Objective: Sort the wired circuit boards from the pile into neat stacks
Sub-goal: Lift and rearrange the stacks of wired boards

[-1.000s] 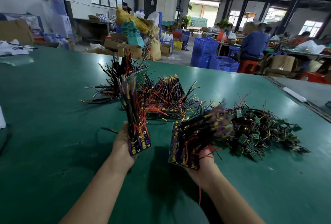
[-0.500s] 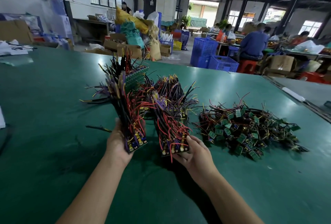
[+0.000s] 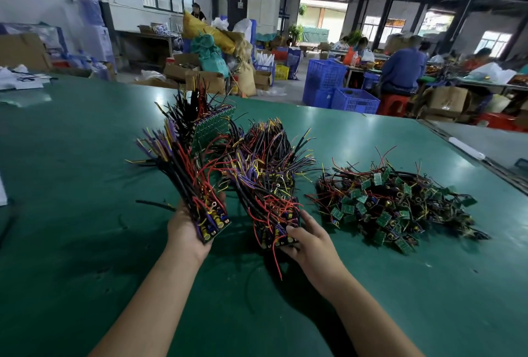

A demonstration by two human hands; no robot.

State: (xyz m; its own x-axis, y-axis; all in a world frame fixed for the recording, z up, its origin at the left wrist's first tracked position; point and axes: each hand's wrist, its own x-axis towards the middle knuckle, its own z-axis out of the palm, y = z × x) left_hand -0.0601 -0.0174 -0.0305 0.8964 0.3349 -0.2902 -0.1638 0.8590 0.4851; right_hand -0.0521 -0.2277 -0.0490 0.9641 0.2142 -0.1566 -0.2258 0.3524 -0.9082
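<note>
Near the front edge of the tabletop the left hand grips one stack of wired boards; the right hand, fingers curled round a second stack, has swung it in beside the first, likely for merging. Beyond lie sorted stacks; rightward, the unsorted pile.

I can read nothing here. Any print on the left stack and right stack of wired boards that I hold, or on the loose pile, is too small to make out. The cardboard boxes and blue crates beyond show no legible lettering.
</note>
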